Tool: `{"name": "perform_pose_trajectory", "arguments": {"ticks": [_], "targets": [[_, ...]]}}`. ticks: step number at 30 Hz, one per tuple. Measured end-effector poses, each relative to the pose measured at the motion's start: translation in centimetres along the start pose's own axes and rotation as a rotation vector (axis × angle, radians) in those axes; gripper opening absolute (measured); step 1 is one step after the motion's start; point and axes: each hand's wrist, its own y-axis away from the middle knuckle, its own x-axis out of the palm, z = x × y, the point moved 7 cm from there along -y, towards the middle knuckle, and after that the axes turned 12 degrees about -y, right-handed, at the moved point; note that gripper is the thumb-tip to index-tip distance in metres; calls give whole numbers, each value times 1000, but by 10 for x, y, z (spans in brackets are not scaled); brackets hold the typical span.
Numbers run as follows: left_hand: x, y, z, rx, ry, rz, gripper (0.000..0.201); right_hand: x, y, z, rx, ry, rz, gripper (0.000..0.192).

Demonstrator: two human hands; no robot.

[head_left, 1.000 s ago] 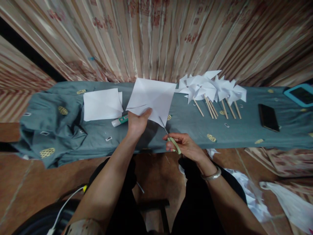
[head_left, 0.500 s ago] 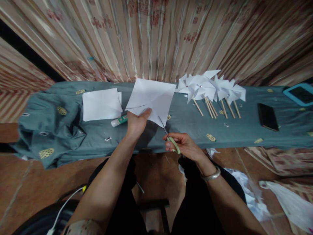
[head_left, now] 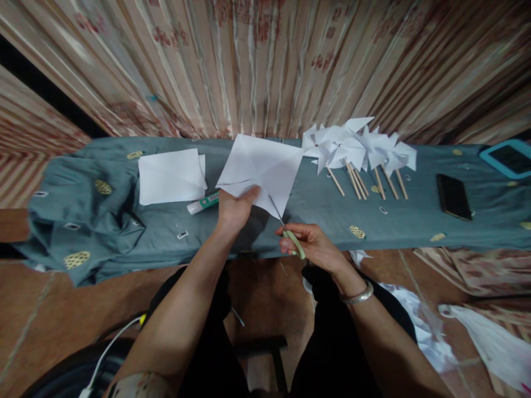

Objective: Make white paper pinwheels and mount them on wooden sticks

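White paper (head_left: 267, 161) is pinched by the left fingers (head_left: 251, 194) while the right fingers (head_left: 306, 230) grip green-handled scissors (head_left: 295, 244).

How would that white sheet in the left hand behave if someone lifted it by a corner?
The white sheet would probably feel light, as it looks like thin paper. It may flop near the left hand, where a slit parts it. A tug there could perhaps tear it further.
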Motion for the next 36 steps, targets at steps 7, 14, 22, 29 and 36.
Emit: {"name": "perform_pose_trajectory", "arguments": {"ticks": [7, 14, 22, 29, 36], "targets": [[0, 0, -1, -29, 6, 14, 51, -2, -2, -3, 1, -17, -10, 49], [3, 3, -4, -8, -4, 51, 50, 0, -2, 1, -9, -9, -26, 51], [7, 5, -2, 7, -17, 79, 51, -5, -3, -1, -38, 4, -25, 51], [6, 5, -3, -14, 2, 70, 52, -4, -4, -2, -27, 1, -27, 52], [9, 8, -3, -15, 32, 105, 50, -3, -2, 0, -2, 15, -38, 56]]}}
